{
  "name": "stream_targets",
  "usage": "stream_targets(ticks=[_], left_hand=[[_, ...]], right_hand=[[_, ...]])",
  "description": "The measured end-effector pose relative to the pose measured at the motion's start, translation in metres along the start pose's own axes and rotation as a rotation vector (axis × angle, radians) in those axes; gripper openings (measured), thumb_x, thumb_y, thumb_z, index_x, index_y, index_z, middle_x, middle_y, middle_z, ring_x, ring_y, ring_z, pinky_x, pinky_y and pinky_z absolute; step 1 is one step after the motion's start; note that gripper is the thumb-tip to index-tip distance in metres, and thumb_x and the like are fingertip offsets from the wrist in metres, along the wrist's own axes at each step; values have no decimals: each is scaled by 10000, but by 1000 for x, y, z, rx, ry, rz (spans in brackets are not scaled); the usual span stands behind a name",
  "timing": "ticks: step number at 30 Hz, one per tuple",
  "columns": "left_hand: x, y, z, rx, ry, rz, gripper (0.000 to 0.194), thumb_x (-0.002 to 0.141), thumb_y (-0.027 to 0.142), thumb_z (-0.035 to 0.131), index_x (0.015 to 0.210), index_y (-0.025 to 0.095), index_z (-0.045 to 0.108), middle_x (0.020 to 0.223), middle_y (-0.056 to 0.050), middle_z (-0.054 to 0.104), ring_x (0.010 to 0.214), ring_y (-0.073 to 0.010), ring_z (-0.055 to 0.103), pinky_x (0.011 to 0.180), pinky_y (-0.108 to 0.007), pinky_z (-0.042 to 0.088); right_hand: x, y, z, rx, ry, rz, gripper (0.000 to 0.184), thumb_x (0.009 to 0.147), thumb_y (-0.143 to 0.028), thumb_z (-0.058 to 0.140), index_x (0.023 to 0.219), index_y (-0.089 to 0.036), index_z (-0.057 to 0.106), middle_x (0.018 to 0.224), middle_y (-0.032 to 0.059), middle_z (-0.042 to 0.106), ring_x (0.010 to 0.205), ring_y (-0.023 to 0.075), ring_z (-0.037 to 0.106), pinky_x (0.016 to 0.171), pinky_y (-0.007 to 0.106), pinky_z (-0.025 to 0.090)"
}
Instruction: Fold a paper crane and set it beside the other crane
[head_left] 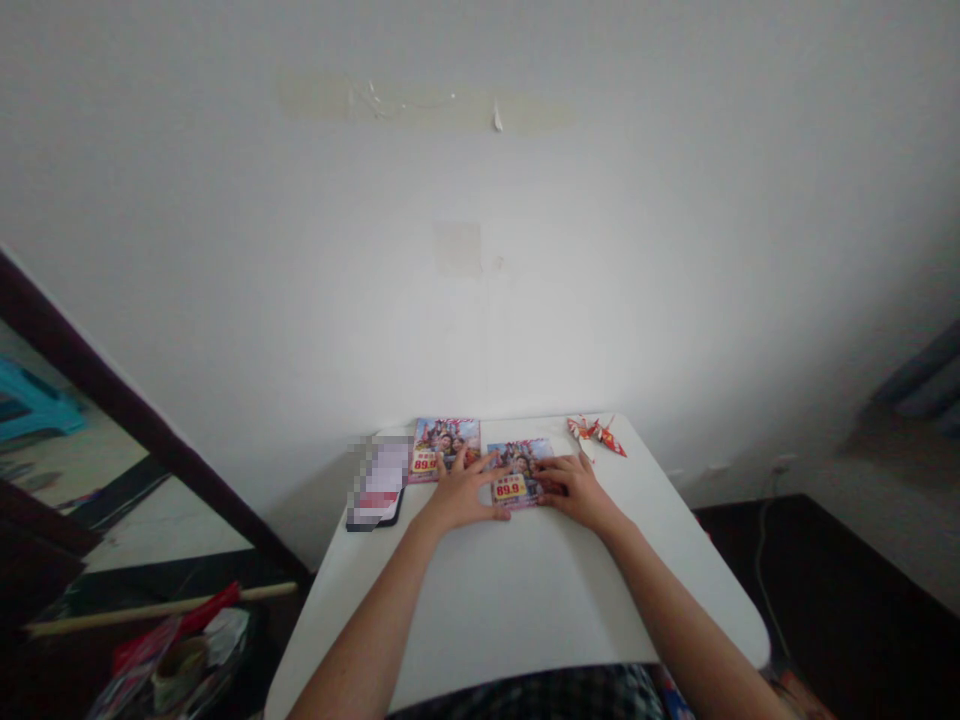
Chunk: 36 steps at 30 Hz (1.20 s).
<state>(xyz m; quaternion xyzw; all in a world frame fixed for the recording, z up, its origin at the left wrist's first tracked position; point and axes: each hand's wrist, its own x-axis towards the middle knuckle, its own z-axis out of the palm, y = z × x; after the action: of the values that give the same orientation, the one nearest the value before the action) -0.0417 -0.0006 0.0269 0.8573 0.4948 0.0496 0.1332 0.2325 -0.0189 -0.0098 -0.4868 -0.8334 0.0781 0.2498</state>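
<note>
A colourful printed flyer (510, 487) marked 89.9 lies flat on the white table (517, 600), between my two hands. My left hand (461, 492) rests at its left edge, fingers spread, the thumb by the lower left corner. My right hand (571, 487) touches the right edge with its fingers stretched over the print. Just behind my left fingers is a second flyer (446, 436) with the same print, partly covered by them. A red and white folded paper crane (598, 434) sits at the table's far right.
A phone (379, 485), its screen blurred out, lies at the table's left edge. The white wall (487, 330) meets the table's far edge. On the floor at left are a wooden stick (165, 607) and a bag of rubbish (184, 665). A cable (761, 540) hangs at right.
</note>
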Motion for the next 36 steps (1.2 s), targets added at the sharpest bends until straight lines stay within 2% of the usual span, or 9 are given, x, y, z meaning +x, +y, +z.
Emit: stream_targets(ticks=[4,10,18,21,23,27,29,33,36], left_hand=[[0,1,0,-26,14,2,756,663,785,679,1363,533,543,1635,55,334,1529,-469,77,1121,-805,-64],[1,1,-1,-48,18,1,751,645,775,706,1338,519,575,1628,55,345,1527,-480,60,1096,-828,-80],[0,2,-1,-94,43,1,500,823,734,550,1256,504,648,1592,80,407,1545,-413,89,1129,-802,-44],[3,5,2,-94,114,-23,428,803,684,625,1158,464,720,1540,68,490,1532,-404,161,1141,-784,-55],[6,6,7,-107,179,-58,307,862,587,618,1056,405,772,1480,42,565,1514,-377,231,1154,-765,-73],[11,5,18,-143,298,-60,335,912,526,584,806,287,794,1351,-17,676,1448,-349,372,1154,-767,-79],[12,4,21,-169,325,-59,317,915,491,595,781,278,787,1317,-23,698,1431,-346,400,1142,-779,-85],[12,5,19,-224,349,-68,203,909,406,623,870,292,787,1221,-34,746,1411,-330,431,1135,-779,-90],[11,8,14,-232,373,-73,213,902,384,633,785,263,763,1060,-38,789,1370,-310,479,1140,-766,-81]], right_hand=[[1,0,1,-24,25,-14,321,867,-435,707,1175,-348,709,1295,54,680,1196,267,585,1067,547,323],[5,-4,5,-4,92,26,182,908,-426,659,1024,-320,752,1194,28,726,1134,241,612,1055,504,343],[7,-3,9,94,144,80,193,940,-398,604,939,-272,750,1126,45,745,1078,245,628,1045,501,355],[7,-1,11,100,145,79,212,949,-408,586,970,-265,742,1104,53,748,1056,243,635,1042,499,367],[6,-1,10,98,134,74,234,955,-426,574,996,-259,734,1098,58,748,1051,243,637,1045,499,370],[2,0,6,100,109,52,337,852,-489,703,1094,-255,713,1143,68,735,1102,264,630,1093,524,340],[0,2,3,123,124,63,363,823,-467,734,1112,-248,712,1132,73,736,1093,265,640,1098,519,351],[0,5,1,153,214,149,225,911,-348,604,1041,-216,733,995,75,756,966,227,671,978,417,468],[0,4,2,86,236,180,218,931,-325,561,1042,-228,721,935,53,755,909,214,671,971,407,468]])
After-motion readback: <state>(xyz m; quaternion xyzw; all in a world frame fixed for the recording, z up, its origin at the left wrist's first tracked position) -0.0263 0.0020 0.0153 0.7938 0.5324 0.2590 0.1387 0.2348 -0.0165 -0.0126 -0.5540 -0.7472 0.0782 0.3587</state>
